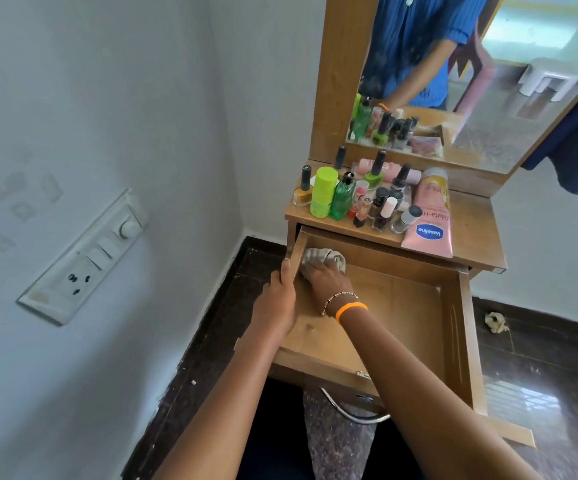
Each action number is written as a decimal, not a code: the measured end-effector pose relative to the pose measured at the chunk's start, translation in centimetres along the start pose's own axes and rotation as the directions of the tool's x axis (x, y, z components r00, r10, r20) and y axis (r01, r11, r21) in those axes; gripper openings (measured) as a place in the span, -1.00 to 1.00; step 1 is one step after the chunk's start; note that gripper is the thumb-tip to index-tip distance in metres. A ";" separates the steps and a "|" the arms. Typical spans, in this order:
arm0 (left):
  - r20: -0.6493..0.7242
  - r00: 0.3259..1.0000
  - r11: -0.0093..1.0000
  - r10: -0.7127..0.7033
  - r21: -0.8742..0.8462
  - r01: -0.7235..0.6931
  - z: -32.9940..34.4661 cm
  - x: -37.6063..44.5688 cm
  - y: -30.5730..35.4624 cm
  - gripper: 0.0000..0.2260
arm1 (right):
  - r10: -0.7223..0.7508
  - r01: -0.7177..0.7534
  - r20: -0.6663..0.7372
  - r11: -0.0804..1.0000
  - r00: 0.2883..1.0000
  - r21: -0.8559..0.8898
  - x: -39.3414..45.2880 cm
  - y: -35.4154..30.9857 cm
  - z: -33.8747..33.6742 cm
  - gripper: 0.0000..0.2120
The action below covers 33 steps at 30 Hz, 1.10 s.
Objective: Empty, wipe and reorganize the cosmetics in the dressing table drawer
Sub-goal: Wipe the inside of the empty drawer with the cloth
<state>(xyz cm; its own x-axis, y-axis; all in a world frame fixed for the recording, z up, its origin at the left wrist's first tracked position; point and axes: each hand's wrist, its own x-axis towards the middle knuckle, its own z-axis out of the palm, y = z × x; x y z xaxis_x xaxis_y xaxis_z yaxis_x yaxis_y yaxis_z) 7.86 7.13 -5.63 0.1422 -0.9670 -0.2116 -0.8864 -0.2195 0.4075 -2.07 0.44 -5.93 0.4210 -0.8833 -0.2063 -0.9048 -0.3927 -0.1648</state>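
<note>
Drawer [450,327]: pulled fully out of the dressing table, its wooden floor bare apart from the cloth and some smudges near the front left.
Cloth [322,258]: grey, bunched in the drawer's far left corner, against the back wall.
Right hand [325,280]: palm down on the cloth, fingers curled over it and pressing it to the drawer floor; bead bracelet and orange band at the wrist.
Left hand [280,296]: grips the top edge of the drawer's left wall, thumb inside, fingers outside.
Cosmetics [367,199]: crowded on the left half of the table top; nail polish bottles, a lime green cylinder [323,192], a green clear bottle [343,199], upright and touching.
Vaseline tube [427,216]: pink, lying flat, its end overhanging the table's front edge above the drawer.
Table [478,233]: right half bare wood.
Mirror [488,81]: behind the bottles.
Room: pale wall with a switch plate [83,258] on the left; dark stone floor with a crumpled scrap [495,322] to the right.
Open room: the drawer's right and front parts.
</note>
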 end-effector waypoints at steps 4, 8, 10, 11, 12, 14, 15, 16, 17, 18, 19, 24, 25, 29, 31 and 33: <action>-0.013 1.000 1.000 -0.005 0.021 0.005 0.1 0.2 -0.4 -0.27 | 0.014 -0.014 -0.002 0.993 1.000 -0.121 -0.8 3.5 0.6 -0.51; -0.040 0.999 1.000 0.010 0.004 -0.010 0.5 0.3 -0.6 -0.26 | 0.106 -0.107 -0.012 0.982 0.994 -0.158 -3.6 7.6 0.3 -0.47; -0.050 0.998 0.999 0.028 0.020 -0.027 0.7 0.4 -0.6 -0.27 | 0.233 -0.234 -0.024 0.959 0.972 -0.158 -5.4 10.3 0.2 -0.53; -0.045 0.999 1.000 0.026 0.013 -0.026 0.7 0.3 -0.5 -0.28 | 0.295 -0.292 -0.014 0.938 0.955 -0.186 -6.3 11.5 0.1 -0.55; -0.039 0.999 1.000 0.019 -0.001 -0.019 0.7 0.3 -0.4 -0.28 | 0.343 -0.334 0.001 0.917 0.939 -0.219 -6.9 12.4 -0.3 -0.57; -0.049 0.999 1.000 0.005 -0.005 -0.006 0.6 0.2 -0.2 -0.27 | 0.391 -0.369 0.025 0.887 0.920 -0.277 -7.5 13.2 -1.5 -0.62; -0.069 0.998 1.000 0.003 0.021 -0.002 0.5 0.0 0.0 -0.26 | 0.394 -0.360 0.035 0.869 0.918 -0.340 -7.5 12.9 -2.2 -0.65; -0.092 0.996 0.999 0.007 0.051 -0.002 0.4 -0.4 0.3 -0.25 | 0.378 -0.328 0.044 0.850 0.925 -0.412 -7.4 12.2 -2.8 -0.70; -0.110 0.994 0.998 0.017 0.066 -0.009 0.3 -0.8 0.8 -0.24 | 0.337 -0.276 0.046 0.836 0.940 -0.475 -7.0 11.3 -3.4 -0.73; -0.118 0.992 0.997 0.035 0.066 -0.027 0.2 -1.3 1.5 -0.24 | 0.290 -0.225 0.041 0.815 0.956 -0.534 -6.6 10.3 -3.9 -0.74; -0.113 0.991 0.996 0.067 0.065 -0.060 0.3 -1.9 2.3 -0.24 | 0.263 -0.186 0.050 0.790 0.963 -0.584 -6.3 9.4 -4.2 -0.73; -0.026 0.968 0.953 0.248 0.186 -0.239 1.5 -4.9 5.3 -0.35 | 0.359 -0.189 0.085 0.661 0.929 -0.726 -5.6 11.7 -1.1 -0.63; -0.032 0.966 0.951 0.257 0.184 -0.247 1.6 -5.0 5.2 -0.40 | 0.405 -0.216 0.080 0.632 0.911 -0.744 -6.2 12.5 -0.4 -0.61; 0.003 0.980 0.977 0.198 0.079 -0.198 1.4 -4.6 4.6 -0.51 | 0.453 -0.138 0.256 0.670 0.854 -0.729 -10.8 10.5 1.8 -0.48; 0.058 0.978 0.975 0.202 0.084 -0.206 1.6 -4.5 4.7 -0.54 | 0.424 -0.056 0.421 0.754 0.802 -0.654 -12.7 9.3 1.5 -0.49; 0.078 0.972 0.970 0.223 0.077 -0.229 1.8 -4.7 4.8 -0.58 | 0.380 0.047 0.492 0.753 0.783 -0.656 -13.3 9.2 -0.2 -0.53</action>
<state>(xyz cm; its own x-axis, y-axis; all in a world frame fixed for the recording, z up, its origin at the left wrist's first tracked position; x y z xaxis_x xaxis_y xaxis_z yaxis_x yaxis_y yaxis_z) 2.13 10.81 -4.27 -0.0941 -0.9785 -0.1837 -0.9265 0.0185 0.3758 -15.98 8.55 -4.49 0.0173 -0.7148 -0.6992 -0.7038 -0.5054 0.4993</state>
